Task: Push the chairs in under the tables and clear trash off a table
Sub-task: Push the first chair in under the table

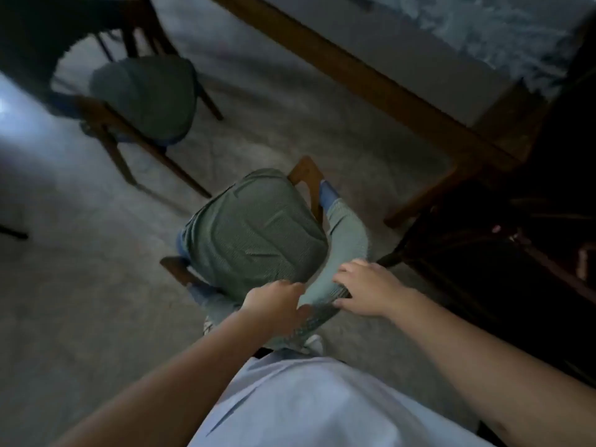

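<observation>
A wooden chair with a green cushioned seat (254, 233) and a green padded backrest (345, 243) stands on the floor just in front of me. My left hand (274, 301) is closed over the near end of the backrest's top edge. My right hand (364, 290) rests on the same backrest a little further right, fingers curled over it. The chair stands out from the wooden table (371, 79), whose edge and leg (429, 195) lie at the upper right. The view is dim and blurred.
A second green-seated wooden chair (145, 98) stands at the upper left, also away from the table. Dark furniture (516, 253) fills the right side. The grey floor (80, 285) stretches to the left. My pale shirt covers the bottom centre.
</observation>
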